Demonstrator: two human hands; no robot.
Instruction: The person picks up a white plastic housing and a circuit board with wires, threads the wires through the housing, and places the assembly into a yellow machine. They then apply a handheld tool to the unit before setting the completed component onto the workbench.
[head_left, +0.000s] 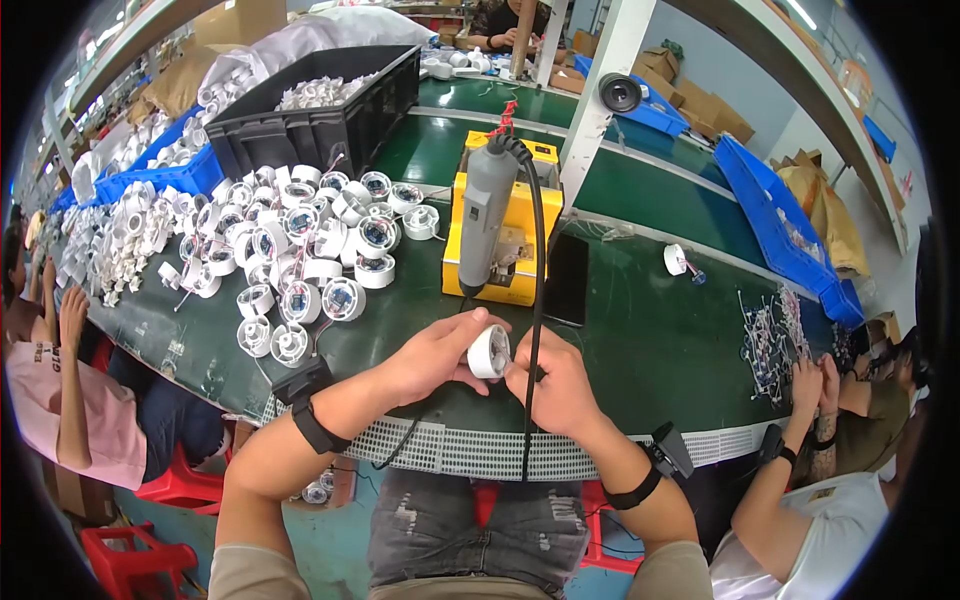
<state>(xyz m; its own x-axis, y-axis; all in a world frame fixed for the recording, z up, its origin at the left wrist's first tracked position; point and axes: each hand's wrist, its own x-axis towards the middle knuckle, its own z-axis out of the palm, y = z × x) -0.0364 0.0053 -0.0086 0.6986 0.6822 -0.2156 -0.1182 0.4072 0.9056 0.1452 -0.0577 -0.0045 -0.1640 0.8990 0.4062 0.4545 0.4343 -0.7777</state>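
A white round plastic housing point(484, 353) is held in my left hand point(436, 356), tilted so its open side turns toward the right. My right hand point(556, 384) is closed, its thumb and fingertips against the housing's right rim; whatever they pinch is hidden. Just beyond the hands hangs a grey electric screwdriver point(488, 218), tip down. Its black cable point(538, 270) loops over and passes in front of my right hand. Behind the screwdriver stands a yellow box-shaped device point(517, 262).
Many similar white housings point(300, 250) with circuit boards and wires are heaped at left. Behind them stands a black crate point(310, 125) of white parts. A dark phone-like slab point(567, 280), a lone housing point(676, 260) and wired boards point(770, 345) lie rightward. People sit on both sides.
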